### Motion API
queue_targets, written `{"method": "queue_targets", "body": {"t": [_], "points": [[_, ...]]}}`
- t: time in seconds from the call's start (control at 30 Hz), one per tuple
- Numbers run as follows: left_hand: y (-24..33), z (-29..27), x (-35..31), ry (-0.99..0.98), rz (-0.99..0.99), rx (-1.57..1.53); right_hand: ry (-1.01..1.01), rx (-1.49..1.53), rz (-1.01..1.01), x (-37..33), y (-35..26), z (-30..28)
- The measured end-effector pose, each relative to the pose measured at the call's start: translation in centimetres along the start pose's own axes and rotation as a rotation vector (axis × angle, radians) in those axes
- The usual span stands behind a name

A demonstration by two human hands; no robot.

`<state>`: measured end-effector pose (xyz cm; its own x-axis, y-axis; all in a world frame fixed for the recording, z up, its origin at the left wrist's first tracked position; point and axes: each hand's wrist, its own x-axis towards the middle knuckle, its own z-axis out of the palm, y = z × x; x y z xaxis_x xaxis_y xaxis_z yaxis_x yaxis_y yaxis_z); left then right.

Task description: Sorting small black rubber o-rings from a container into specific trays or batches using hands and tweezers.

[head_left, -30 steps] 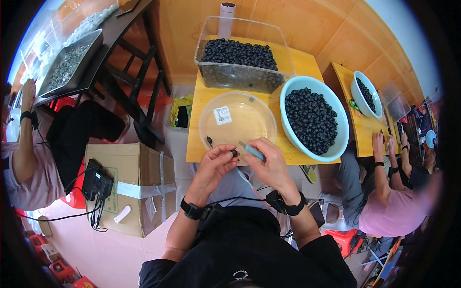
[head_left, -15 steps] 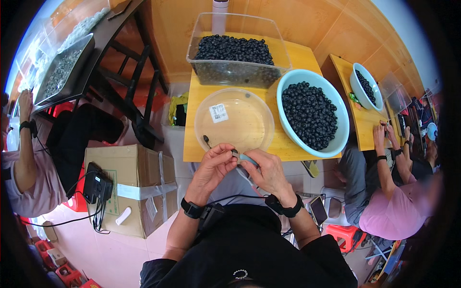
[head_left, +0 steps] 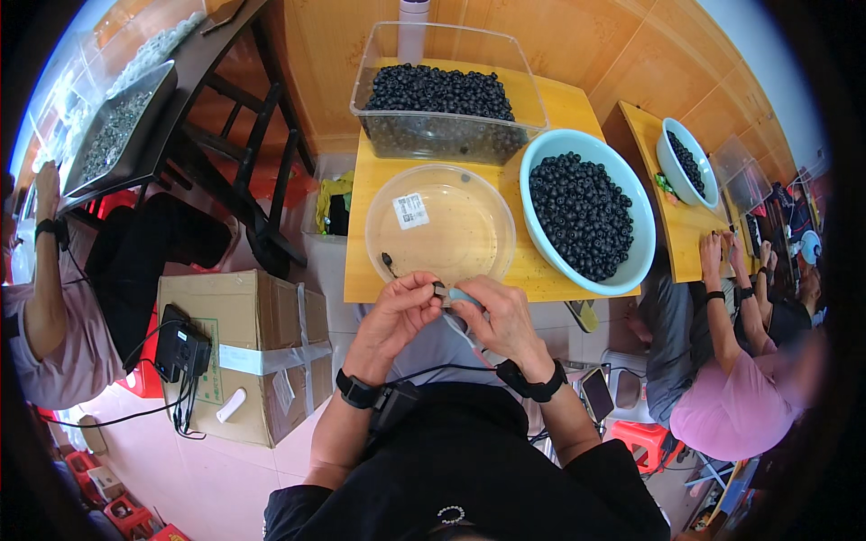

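Just past the table's near edge, my left hand (head_left: 404,307) pinches a small round black part (head_left: 439,288) between thumb and fingertips. My right hand (head_left: 502,317) is closed around the light-blue handle (head_left: 462,297) of a small knife. Its short metal tip meets the black part, though the fingers partly hide the contact. Beyond my hands, a round clear tub (head_left: 372,212) bears a white label and holds a few dark bits. To its right stands a light-blue bowl (head_left: 644,239) heaped with similar black parts. A clear rectangular bin (head_left: 388,45), partly filled with them, is behind the tub.
A yellow table (head_left: 356,270) carries these containers. On the floor at left is a cardboard box (head_left: 225,302) with a black device and cables. Co-workers sit on both sides, one in a pink top (head_left: 731,410) beside another yellow table (head_left: 672,230). A cable runs between my wrists.
My hands stay together and have shifted only slightly, with the black part and knife tilted a little differently. The co-worker at right has moved slightly.
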<state>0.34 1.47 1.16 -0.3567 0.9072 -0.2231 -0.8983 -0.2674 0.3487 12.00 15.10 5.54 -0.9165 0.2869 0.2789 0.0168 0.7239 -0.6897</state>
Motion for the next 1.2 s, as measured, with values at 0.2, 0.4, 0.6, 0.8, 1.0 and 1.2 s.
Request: {"method": "queue_targets", "body": {"t": [0.2,0.4,0.6,0.8,1.0,1.2], "points": [[0.1,1.3,-1.3,-0.145,-0.016,-0.023,0.168,-0.093,0.025,0.3,3.3,0.5],[0.3,1.2,-1.0,-0.052,-0.002,-0.069,0.102,-0.068,0.220,0.3,1.7,-1.7],[-0.2,0.9,-0.6,0.007,-0.006,-0.100,0.054,0.034,0.128,0.1,-1.3,-1.3],[-0.3,0.9,-0.6,0.019,-0.008,-0.095,-0.001,0.033,0.030,0.1,-1.8,-1.0],[-0.3,1.1,-0.7,-0.019,-0.030,-0.081,0.023,-0.041,0.049,0.0,-0.7,-0.9],[-0.6,0.8,-0.5,0.022,-0.007,0.043,0.050,0.113,0.227,0.0,-1.2,-0.7]]}}
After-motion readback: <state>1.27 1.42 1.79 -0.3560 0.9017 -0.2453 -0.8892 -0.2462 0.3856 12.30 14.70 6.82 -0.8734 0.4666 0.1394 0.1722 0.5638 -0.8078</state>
